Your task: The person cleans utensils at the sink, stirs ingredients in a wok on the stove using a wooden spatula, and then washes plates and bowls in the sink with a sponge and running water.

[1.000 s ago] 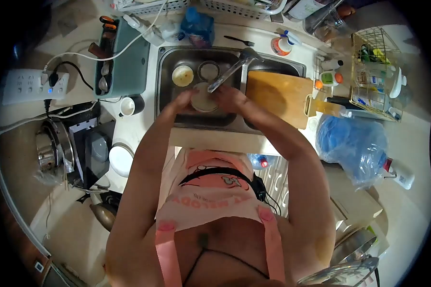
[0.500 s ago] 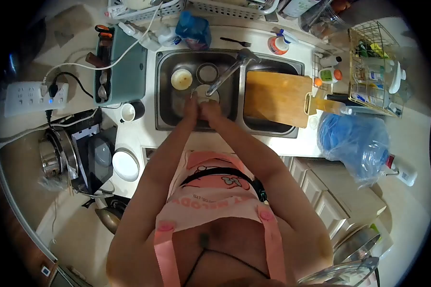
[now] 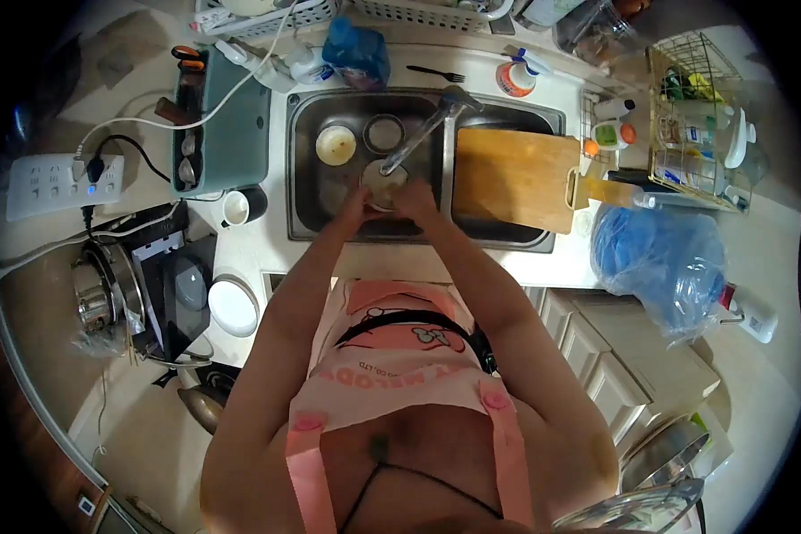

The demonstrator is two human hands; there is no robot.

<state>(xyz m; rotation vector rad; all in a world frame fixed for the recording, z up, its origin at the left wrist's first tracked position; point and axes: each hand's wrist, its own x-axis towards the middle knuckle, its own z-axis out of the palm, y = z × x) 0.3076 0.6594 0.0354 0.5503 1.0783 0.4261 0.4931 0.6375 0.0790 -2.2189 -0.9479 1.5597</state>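
Observation:
A pale round bowl (image 3: 384, 185) is under the metal faucet (image 3: 416, 135) in the left sink basin. My left hand (image 3: 356, 203) grips its left edge, fingers partly hidden. On the bowl's right side is my right hand (image 3: 414, 199), its fingers closed together at the rim; whether they hold anything else is too small to tell. A small bowl with yellowish residue (image 3: 335, 146) sits behind at the left, and a round metal-rimmed dish (image 3: 384, 134) lies beside it on the basin floor.
A wooden cutting board (image 3: 514, 180) covers most of the right basin. Behind the sink are a fork (image 3: 435, 73), a blue bottle (image 3: 356, 55) and an orange-labelled bottle (image 3: 516, 78). A mug (image 3: 238, 207) and white bowl (image 3: 233, 306) stand left; a bagged blue item (image 3: 657, 267) is right.
My hands came close together at the bowl, then my right hand moved right again, so both are now apart at its sides. The view shifted slightly.

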